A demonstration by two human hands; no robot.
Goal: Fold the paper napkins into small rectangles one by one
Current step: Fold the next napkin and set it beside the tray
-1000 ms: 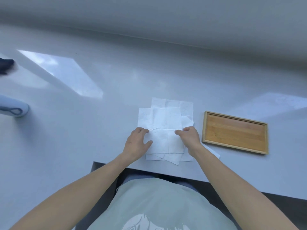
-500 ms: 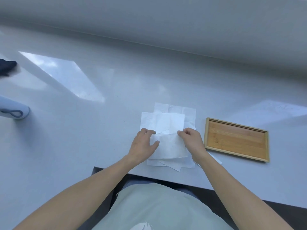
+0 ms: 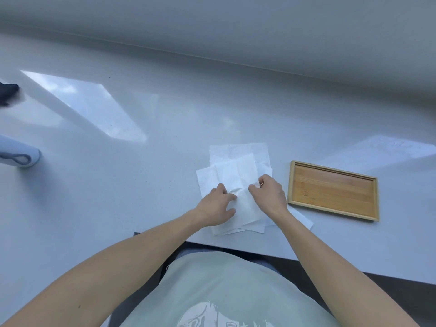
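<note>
Pinching the top napkin between them, the left hand and right hand work side by side, fingers curled onto the sheet at its near half. It lies on a loose pile of napkins on the pale bench. The paper looks thin, limp and easily torn, best taken by its edges or corners. Right of the fingers, apart from them, sits an empty wooden tray; nothing blocks them. Far left lies a pale object.
</note>
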